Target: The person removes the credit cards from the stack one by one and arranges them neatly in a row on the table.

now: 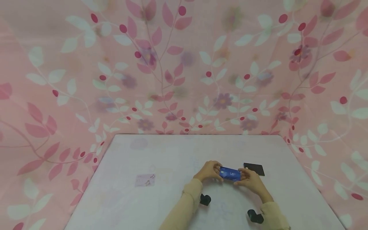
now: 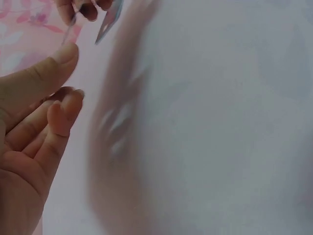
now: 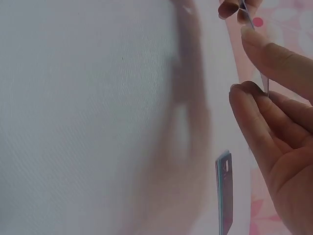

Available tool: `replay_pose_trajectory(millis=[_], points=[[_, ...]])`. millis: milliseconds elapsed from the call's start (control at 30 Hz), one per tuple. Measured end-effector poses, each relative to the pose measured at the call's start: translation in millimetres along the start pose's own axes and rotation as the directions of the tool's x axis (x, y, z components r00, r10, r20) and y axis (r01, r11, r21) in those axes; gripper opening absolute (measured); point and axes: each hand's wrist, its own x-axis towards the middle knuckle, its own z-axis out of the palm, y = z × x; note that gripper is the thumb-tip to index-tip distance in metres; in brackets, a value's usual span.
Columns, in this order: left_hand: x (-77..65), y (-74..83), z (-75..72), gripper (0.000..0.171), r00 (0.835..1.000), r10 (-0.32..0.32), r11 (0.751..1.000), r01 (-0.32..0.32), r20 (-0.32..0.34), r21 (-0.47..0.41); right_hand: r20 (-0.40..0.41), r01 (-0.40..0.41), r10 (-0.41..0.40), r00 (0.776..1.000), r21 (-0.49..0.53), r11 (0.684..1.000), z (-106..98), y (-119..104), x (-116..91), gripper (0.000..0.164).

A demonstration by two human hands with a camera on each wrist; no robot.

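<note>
A blue bank card [image 1: 230, 174] with a small chip is held up over the white table, face toward the head camera. My left hand [image 1: 210, 171] pinches its left end between thumb and fingers. At the other end, my right hand [image 1: 252, 182] grips the card the same way. From the right wrist, the card shows as a thin edge [image 3: 265, 84] between thumb and fingers. Just beyond the right hand lies a stack of cards [image 3: 225, 191] with a dark one on top, partly covered by that hand in the head view.
A pale pink card [image 1: 144, 180] with a floral print lies flat on the left part of the white table [image 1: 120, 210]. Pink floral cloth [image 1: 184, 64] hangs behind and along both sides. Dark devices [image 1: 205, 199] sit at both wrists.
</note>
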Motion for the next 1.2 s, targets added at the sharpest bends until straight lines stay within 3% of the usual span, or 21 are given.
replay_pose_trajectory(millis=[133, 367, 733, 1200], points=[[-6.3, 0.7, -7.2, 0.06, 1.0, -0.018, 1.0, 0.018, 0.017, 0.01, -0.012, 0.004, -0.004, 1.0, 0.012, 1.0, 6, -5, 0, 0.067], [-15.5, -4.5, -19.2, 0.06, 1.0, -0.024, 0.998, 0.025, 0.018, -0.058, -0.055, 0.005, -0.004, 0.998, 0.019, 1.0, 21, -12, -2, 0.063], [-25.3, -15.0, -27.8, 0.059, 0.998, -0.045, 0.987, 0.04, -0.034, -0.155, -0.098, 0.038, -0.034, 0.995, 0.044, 0.998, 36, -21, 1, 0.063], [-42.2, -19.0, -35.2, 0.06, 0.995, 0.006, 0.992, -0.019, -0.099, -0.126, -0.091, 0.029, -0.027, 0.995, 0.029, 0.999, 46, -30, 5, 0.065]])
